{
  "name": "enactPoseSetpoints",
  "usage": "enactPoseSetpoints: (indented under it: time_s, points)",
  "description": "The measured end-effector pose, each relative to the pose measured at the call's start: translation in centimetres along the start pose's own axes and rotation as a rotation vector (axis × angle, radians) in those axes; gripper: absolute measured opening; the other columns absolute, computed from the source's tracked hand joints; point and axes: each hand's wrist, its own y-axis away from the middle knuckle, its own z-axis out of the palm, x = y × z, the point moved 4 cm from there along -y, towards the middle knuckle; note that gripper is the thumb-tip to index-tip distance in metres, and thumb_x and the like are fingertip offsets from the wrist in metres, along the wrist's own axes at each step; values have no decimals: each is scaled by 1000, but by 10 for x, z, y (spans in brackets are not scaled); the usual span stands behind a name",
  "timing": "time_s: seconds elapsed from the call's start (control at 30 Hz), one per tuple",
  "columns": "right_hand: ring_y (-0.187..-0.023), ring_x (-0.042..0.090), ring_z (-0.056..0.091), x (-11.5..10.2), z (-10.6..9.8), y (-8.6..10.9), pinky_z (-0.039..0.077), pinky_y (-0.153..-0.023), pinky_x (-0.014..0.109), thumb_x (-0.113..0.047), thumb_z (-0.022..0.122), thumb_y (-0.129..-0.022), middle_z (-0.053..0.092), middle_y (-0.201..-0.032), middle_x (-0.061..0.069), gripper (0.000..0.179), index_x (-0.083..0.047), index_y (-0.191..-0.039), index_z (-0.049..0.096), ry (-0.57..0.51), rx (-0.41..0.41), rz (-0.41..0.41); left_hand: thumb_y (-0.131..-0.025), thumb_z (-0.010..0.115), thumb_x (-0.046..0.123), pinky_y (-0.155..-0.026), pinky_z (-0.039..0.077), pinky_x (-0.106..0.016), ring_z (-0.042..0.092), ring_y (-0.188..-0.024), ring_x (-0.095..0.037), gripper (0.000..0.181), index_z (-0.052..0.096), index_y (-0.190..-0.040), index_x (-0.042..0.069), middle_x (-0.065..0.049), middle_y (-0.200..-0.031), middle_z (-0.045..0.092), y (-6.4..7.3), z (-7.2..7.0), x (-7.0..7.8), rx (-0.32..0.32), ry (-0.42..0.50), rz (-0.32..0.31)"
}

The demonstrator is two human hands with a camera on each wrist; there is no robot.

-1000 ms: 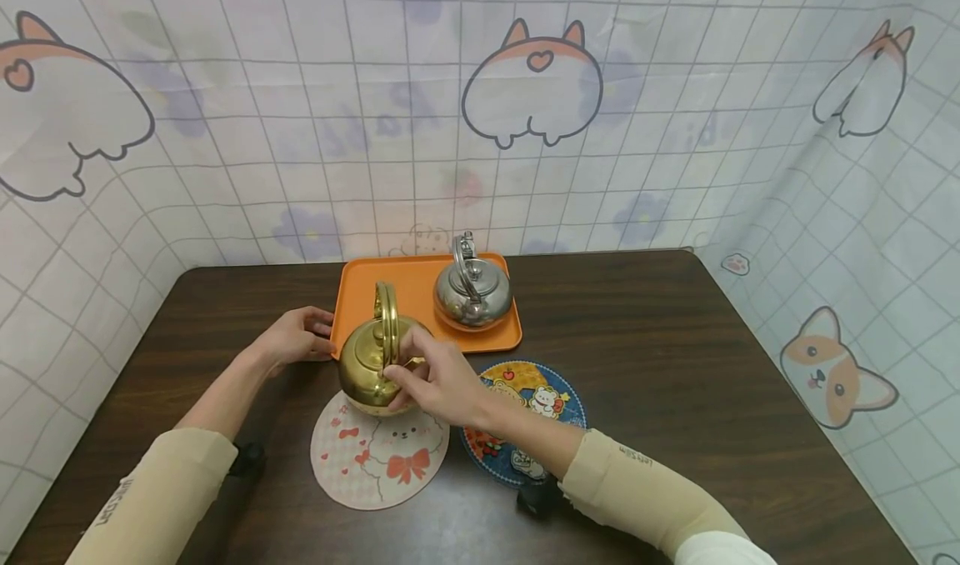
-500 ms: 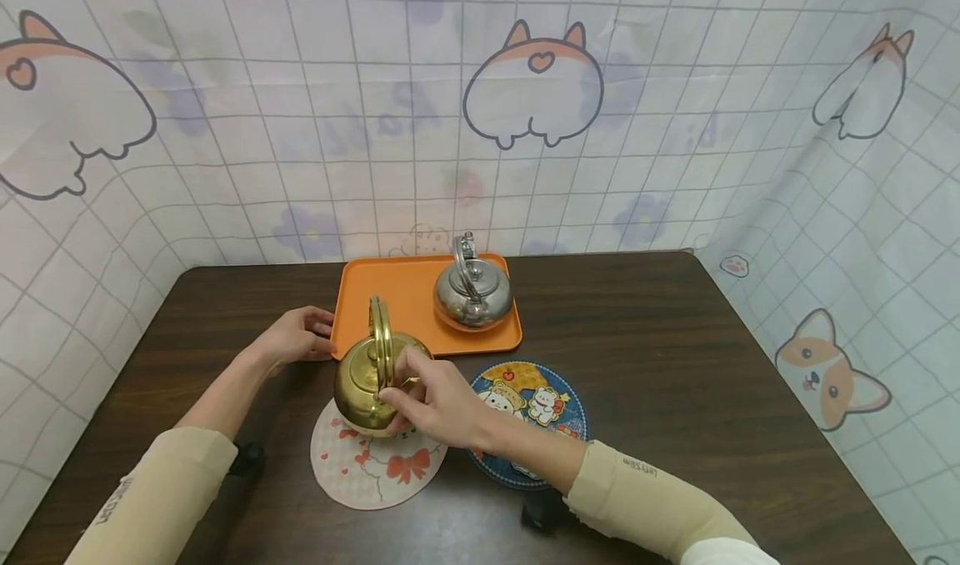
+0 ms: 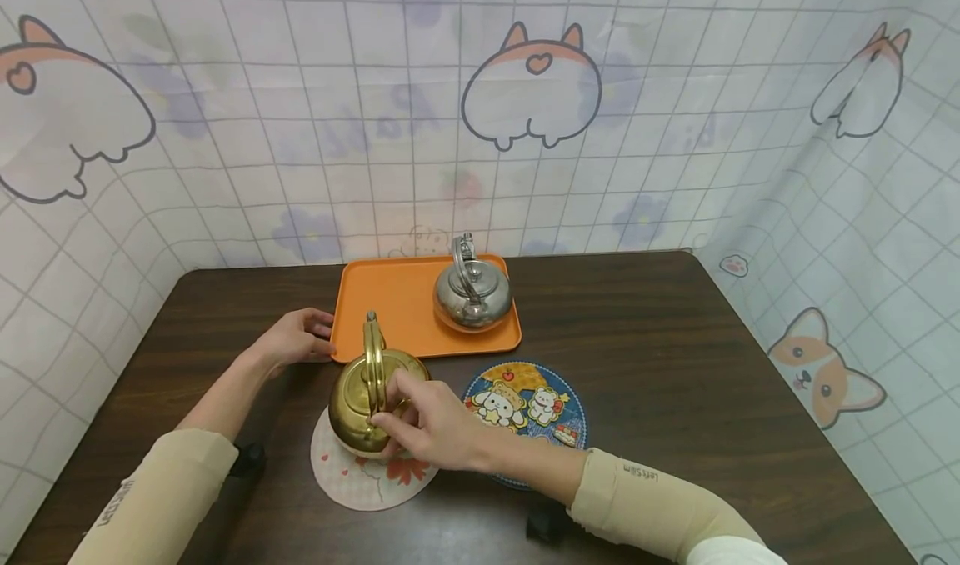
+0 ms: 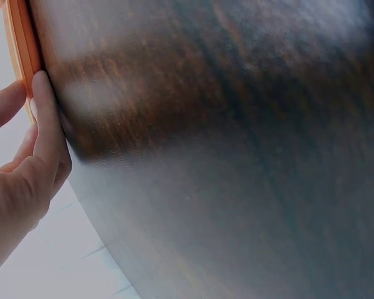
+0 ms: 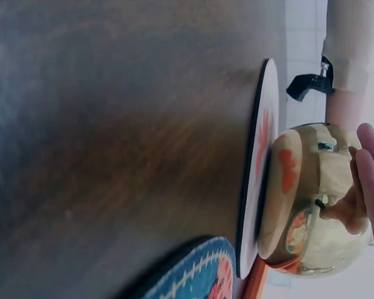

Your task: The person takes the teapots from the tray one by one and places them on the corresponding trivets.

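Observation:
My right hand (image 3: 431, 423) grips the arched handle (image 3: 374, 363) of a gold kettle (image 3: 348, 407) over a round pink-and-white placemat (image 3: 341, 473). In the right wrist view the base of the kettle (image 5: 318, 180) is at the placemat (image 5: 265, 143); whether it bears its full weight there I cannot tell. My left hand (image 3: 294, 337) holds the left edge of an orange tray (image 3: 390, 302). In the left wrist view thumb and fingers of the left hand (image 4: 28, 168) meet at the rim of the tray (image 4: 26, 43).
A silver kettle (image 3: 474, 294) stands on the right half of the tray. Beside the pink placemat, partly under my right forearm, lies a round blue patterned placemat (image 3: 517, 402). The dark wooden table (image 3: 637, 340) meets a patterned cloth backdrop (image 3: 390, 165) at the back.
My right hand has brought the gold kettle down and toward me, away from the tray's front edge and further over the pink placemat. The left hand and the silver kettle have stayed put.

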Motion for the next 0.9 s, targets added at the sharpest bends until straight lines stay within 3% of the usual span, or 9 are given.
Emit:
enactPoseSetpoints:
  time_s: [0.17, 0.4, 0.63, 0.73, 0.9]
  points:
    - [-65, 8, 72, -3, 6, 2, 54, -42, 21, 0, 59, -103, 73, -83, 14, 12, -4, -99, 48, 11, -16, -43, -95, 64, -9, -88, 61, -40, 66, -97, -26, 60, 32, -145, -19, -33, -127, 47, 1, 0, -2, 4, -20, -4]
    - [-59, 5, 69, -5, 9, 4, 54, -43, 19, 4, 59, -102, 73, -73, 12, 14, -3, -99, 47, 9, -35, -56, -96, 64, -8, -90, 60, -40, 65, -99, -27, 60, 32, -146, -17, -33, -129, 46, 0, 0, -1, 10, -21, -15]
    - [-57, -4, 64, -9, 8, 5, 56, -40, 29, 10, 57, -100, 71, -70, 20, 13, 2, -98, 47, -107, -43, -44, -96, 64, -10, -89, 60, -41, 65, -98, -27, 60, 32, -145, -18, -33, -128, 47, 0, 0, -1, 9, -19, -12]
    - [-59, 4, 68, -6, 7, 5, 55, -38, 42, 8, 58, -101, 70, -74, 24, 9, 3, -100, 50, -216, -36, 21, -96, 64, -9, -90, 60, -42, 65, -99, -28, 60, 32, -146, -18, -33, -128, 46, 0, 0, -1, 9, -19, -14]
    - [-57, 36, 70, 2, 6, 8, 51, -37, 57, -1, 63, -102, 72, -75, 22, 9, 0, -106, 55, -313, -27, 141, -96, 64, -10, -90, 60, -43, 65, -100, -28, 60, 32, -146, -18, -33, -129, 46, 0, 1, -1, 10, -11, -22]
